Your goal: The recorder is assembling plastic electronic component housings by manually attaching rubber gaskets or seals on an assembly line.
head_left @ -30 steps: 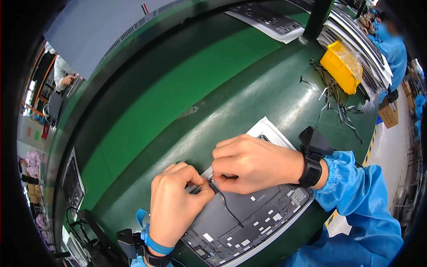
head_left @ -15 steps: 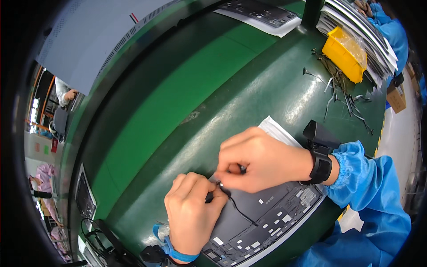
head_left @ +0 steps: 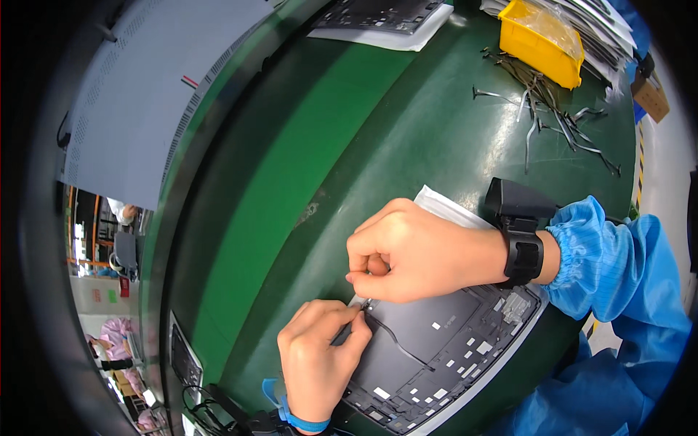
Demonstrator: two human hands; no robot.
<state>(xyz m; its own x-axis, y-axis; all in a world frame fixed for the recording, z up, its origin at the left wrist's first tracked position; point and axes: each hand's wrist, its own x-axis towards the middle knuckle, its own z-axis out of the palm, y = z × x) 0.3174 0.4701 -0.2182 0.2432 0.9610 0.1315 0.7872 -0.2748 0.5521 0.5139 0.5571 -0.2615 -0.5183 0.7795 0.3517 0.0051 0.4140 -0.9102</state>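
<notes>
A dark grey laptop casing [head_left: 425,327] lies in front of me, dotted with small white pads, on a white padded sheet [head_left: 452,207]. Across it runs a thin black cable [head_left: 396,340], its small end piece near the casing's far left edge. My left hand [head_left: 318,356], with a blue wrist strap, pinches at that end between thumb and index finger. Just above and to the right hovers my right hand [head_left: 414,251], fingers curled and thumb pressed to the index finger. Whether anything is in that pinch is hidden. A black band circles the right wrist.
At the back right a yellow bin [head_left: 542,43] holds clear plastic, beside loose cables [head_left: 542,102] and a stack of sheets [head_left: 600,33]. Another casing [head_left: 382,16] lies at the far edge, one more [head_left: 185,352] at left. Black wires [head_left: 214,407] lie lower left.
My right hand has lifted slightly away from the cable end, leaving a gap between the hands. My left hand stays at the cable end. The whole view has shifted.
</notes>
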